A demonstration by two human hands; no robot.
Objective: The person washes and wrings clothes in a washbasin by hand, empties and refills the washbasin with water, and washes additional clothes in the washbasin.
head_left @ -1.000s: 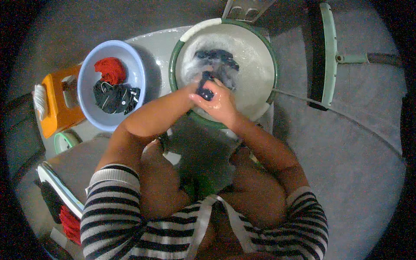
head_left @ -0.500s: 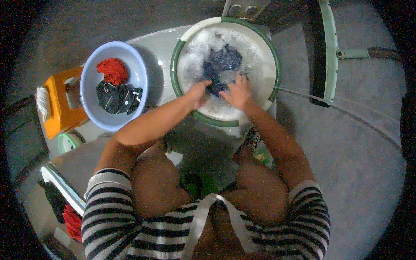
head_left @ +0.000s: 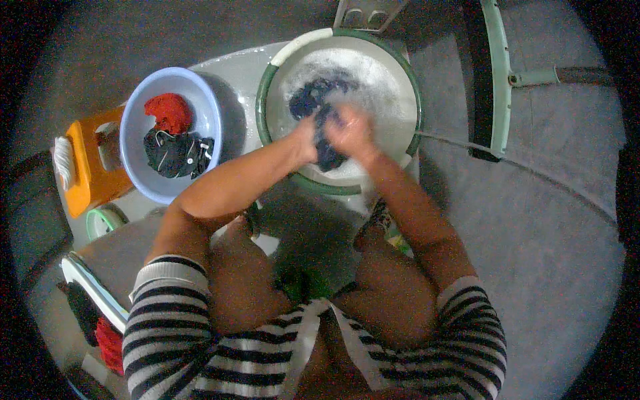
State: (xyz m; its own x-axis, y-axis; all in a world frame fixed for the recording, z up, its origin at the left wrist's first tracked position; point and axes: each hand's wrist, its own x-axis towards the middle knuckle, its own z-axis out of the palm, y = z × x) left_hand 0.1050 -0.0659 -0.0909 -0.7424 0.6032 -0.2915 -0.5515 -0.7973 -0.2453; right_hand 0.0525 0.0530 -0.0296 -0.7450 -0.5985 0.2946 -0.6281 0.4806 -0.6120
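Observation:
A wet dark blue cloth [head_left: 329, 155] is bunched up in a round white basin [head_left: 393, 143] with a green rim, amid foamy water. My left hand [head_left: 307, 138] is closed on the cloth at its left side. Against the same cloth, on the right, my right hand [head_left: 351, 130] is curled into a rounded, closed shape; motion blurs its fingers. Part of the cloth spreads beyond my hands in the suds, and another fold hangs between them toward the basin's near edge. What garment it is I cannot make out.
A light blue basin [head_left: 218, 120] at left holds a red cloth [head_left: 168, 113] and a black garment [head_left: 170, 153]. Beside it stand an orange stool [head_left: 87, 170] and a pale green round container [head_left: 101, 223]. A thin hose [head_left: 467, 143] runs rightward past a pale green framed object [head_left: 500, 80].
Both hands have come together, and my right hand has moved left onto the cloth. Part of the cloth is drawn up nearer to me between them. The view has shifted slightly.

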